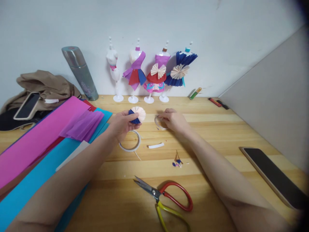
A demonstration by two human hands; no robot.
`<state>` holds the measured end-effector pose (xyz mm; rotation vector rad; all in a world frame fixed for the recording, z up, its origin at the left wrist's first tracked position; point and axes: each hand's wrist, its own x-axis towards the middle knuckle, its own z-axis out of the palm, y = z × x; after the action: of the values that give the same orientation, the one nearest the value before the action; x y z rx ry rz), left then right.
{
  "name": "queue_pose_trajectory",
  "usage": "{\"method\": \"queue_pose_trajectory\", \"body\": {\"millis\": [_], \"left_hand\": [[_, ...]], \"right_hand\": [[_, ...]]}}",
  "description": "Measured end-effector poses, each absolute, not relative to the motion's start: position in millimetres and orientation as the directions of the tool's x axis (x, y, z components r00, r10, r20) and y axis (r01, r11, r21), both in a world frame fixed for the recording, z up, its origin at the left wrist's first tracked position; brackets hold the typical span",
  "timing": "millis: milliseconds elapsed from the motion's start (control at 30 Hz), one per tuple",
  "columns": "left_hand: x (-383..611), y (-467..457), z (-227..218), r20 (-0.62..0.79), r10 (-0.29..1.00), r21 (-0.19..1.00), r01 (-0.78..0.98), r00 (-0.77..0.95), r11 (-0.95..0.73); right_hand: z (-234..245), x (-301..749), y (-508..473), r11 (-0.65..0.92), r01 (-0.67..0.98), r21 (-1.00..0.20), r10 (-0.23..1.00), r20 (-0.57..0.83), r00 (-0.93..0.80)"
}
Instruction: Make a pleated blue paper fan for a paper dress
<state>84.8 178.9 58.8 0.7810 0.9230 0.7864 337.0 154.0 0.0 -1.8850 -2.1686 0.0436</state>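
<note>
Between the thumb and fingers of my left hand [124,122] is a pleated paper rosette [139,114], part cream and part dark blue. My right hand [172,119] rests at a smaller tape roll [158,122], fingertips closed on its upper edge. Below my left hand, a larger tape roll [139,141] lies flat with a loose tail. A short white strip [156,146] lies between the hands. Nearer me, scissors [154,192] with one red and one yellow handle lie with their blades parted. Small paper scraps [177,163] sit right of the strip.
Several small dress forms [136,69], most in coloured paper outfits, stand along the wall. A metal flask [83,75], brown cloth [45,83] and a phone [27,105] are at the left, behind coloured paper sheets [48,129]. A larger phone [272,175] and a glue stick [195,93] lie right.
</note>
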Motion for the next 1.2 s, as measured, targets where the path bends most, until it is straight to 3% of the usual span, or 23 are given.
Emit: {"method": "queue_pose_trajectory", "body": {"millis": [400, 900, 1200], "left_hand": [[86, 177, 59, -0.382, 0.832, 0.849, -0.204, 0.402, 0.488], [86, 178, 54, -0.369, 0.821, 0.847, -0.206, 0.436, 0.490], [82, 182, 44, -0.339, 0.810, 0.850, -0.213, 0.479, 0.481]], "right_hand": [[-4, 340, 155, 0.207, 0.962, -0.180, 0.969, 0.170, -0.177], [5, 346, 155, 0.181, 0.949, -0.258, 0.967, 0.222, -0.124], [23, 360, 151, 0.011, 0.986, -0.165, 1.000, 0.009, -0.010]]}}
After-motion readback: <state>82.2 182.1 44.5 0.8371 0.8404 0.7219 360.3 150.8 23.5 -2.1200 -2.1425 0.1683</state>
